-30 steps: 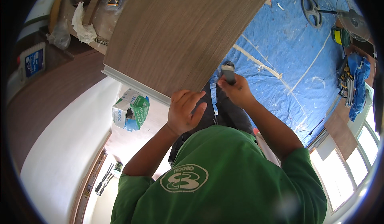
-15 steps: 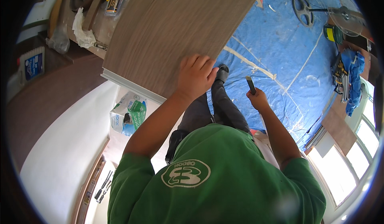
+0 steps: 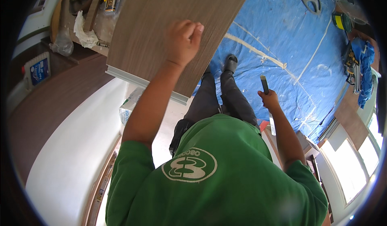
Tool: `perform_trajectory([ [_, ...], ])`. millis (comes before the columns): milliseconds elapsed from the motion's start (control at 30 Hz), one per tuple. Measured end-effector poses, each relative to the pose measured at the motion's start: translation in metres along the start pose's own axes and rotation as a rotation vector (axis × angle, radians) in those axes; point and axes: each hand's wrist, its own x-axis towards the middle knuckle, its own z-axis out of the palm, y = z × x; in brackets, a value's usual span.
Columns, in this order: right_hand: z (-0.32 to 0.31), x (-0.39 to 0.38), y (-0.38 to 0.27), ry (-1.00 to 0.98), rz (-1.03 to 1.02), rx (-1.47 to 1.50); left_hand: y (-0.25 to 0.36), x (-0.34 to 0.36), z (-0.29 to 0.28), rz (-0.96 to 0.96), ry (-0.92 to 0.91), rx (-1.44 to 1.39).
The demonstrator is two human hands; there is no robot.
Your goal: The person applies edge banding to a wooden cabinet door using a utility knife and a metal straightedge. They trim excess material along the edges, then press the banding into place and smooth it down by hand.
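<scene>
- The left hand (image 3: 185, 42) was over the wood-grain panel (image 3: 145, 36), its fingers drawn in and partly blurred (I could not make out whether they were pressed together, or whether they touched the surface).
- The right hand (image 3: 271, 99), well apart from it, was closed around a dark bar-shaped tool (image 3: 264, 85), whose pale tip pointed away from the person.
- That tool was above the blue sheet (image 3: 270, 36), to the right of the person's legs (image 3: 234, 93).
- The panel lay ahead, with a grey strip (image 3: 121, 75) along its near edge.
- Left of the panel, a crumpled white piece (image 3: 85, 32) lay near a clear plastic bag (image 3: 62, 43).
</scene>
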Motion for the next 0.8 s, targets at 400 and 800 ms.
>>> perform_trajectory([
  [400, 0.031, -0.013, 0.069, 0.058, -0.054, -0.077, -0.037, -0.023, -0.037, 0.158, 0.014, 0.424],
  [800, 0.126, -0.091, -0.099, -0.307, -0.502, 0.465, -0.044, -0.025, -0.028, 0.181, 0.01, 0.507],
])
